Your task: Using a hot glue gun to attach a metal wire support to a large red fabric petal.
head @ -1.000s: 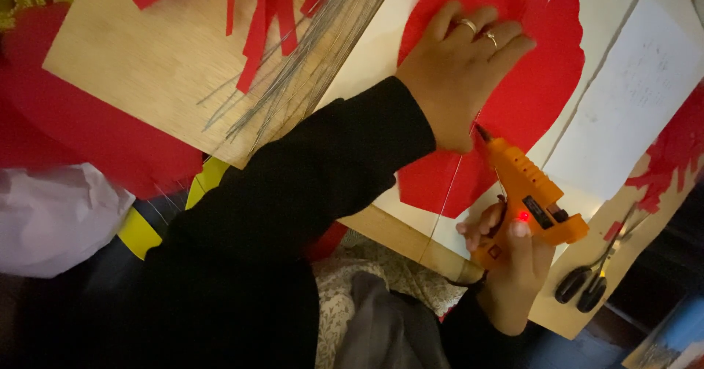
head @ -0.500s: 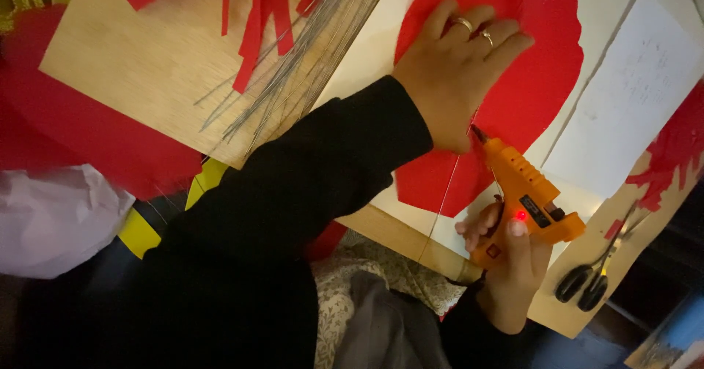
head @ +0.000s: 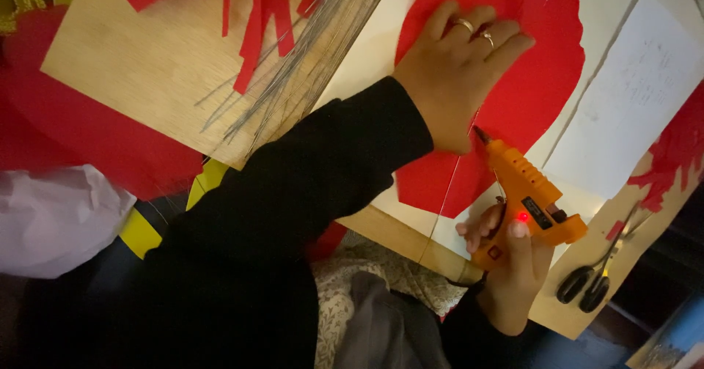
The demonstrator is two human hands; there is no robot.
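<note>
One orange glue gun [head: 524, 193] sits in my right hand [head: 513, 266], grip closed around its handle, a small red light glowing on its side. Its long axis runs diagonally, nozzle pointing up and to the left toward the heel of my left hand [head: 455, 76]. That hand lies flat, fingers together and extended, holding nothing, pressed on one large red paper shape [head: 543, 83]; two rings show on its fingers. The shape lies on a white sheet [head: 623, 2]. A second white sheet [head: 631, 112], rectangular with faint markings, lies to the right. One pair of black-handled scissors [head: 594, 281] rests near the gun. One bundle of thin wires [head: 315, 54] crosses a wooden board [head: 147, 68], beside several red paper strips [head: 257, 17].
</note>
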